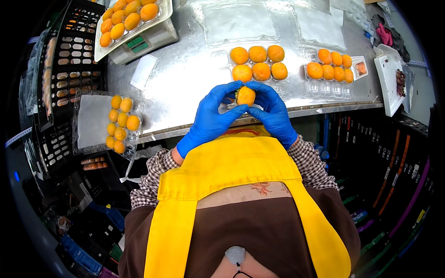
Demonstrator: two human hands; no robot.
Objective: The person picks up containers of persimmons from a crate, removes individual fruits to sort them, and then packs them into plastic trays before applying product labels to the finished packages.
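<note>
**Blue-Gloved Left Hand (212,110) and Right Hand (274,113) Grip a Single Round Orange Fruit (246,96)**

Fingertips of both hands close around the fruit from either side, near the front edge of a shiny silver metal table (178,81). Just beyond the hands, a clear plastic celled tray (222,59) carries six similar fruits (261,71). To the right hand's right lies a second clear plastic tray (330,89), its far cells filled with fruit. Well left of the left hand, a clear plastic container (78,139) holds more fruit beside a white rectangular sheet (94,121); beyond it stands a pale boxy scale (157,45).
</note>
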